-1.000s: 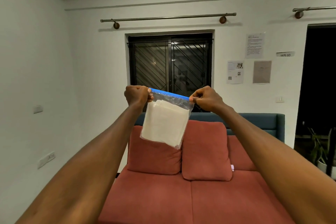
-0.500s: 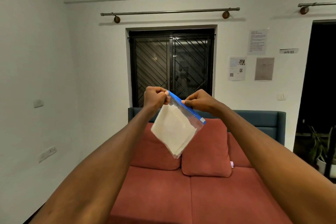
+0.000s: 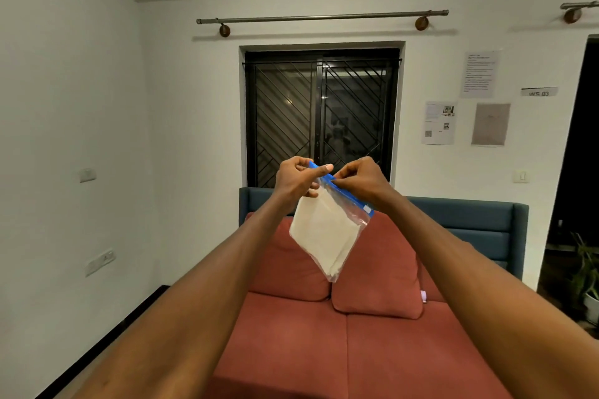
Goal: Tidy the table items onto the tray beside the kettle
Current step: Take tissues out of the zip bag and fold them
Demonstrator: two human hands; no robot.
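Left hand (image 3: pixel 296 180) fingers (image 3: pixel 324 168) curled, pinched blue zip strip (image 3: pixel 343 189) of clear bag (image 3: pixel 327 233). Right hand (image 3: pixel 363 180) fingers pinched same strip, just beside left hand. Both arms reached straight out, hands close together. Bag with white sheets hung tilted, above red sofa (image 3: pixel 340 343), in front of window (image 3: pixel 321 116).

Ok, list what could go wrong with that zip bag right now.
1. The zip bag hangs tilted in mid-air, pinched only along its blue strip by the left hand and right hand; a slipped pinch would likely drop it onto the red sofa.
2. If the strip is not fully sealed, which I cannot tell, the white folded contents could slide out.
3. No tray or kettle is in view.
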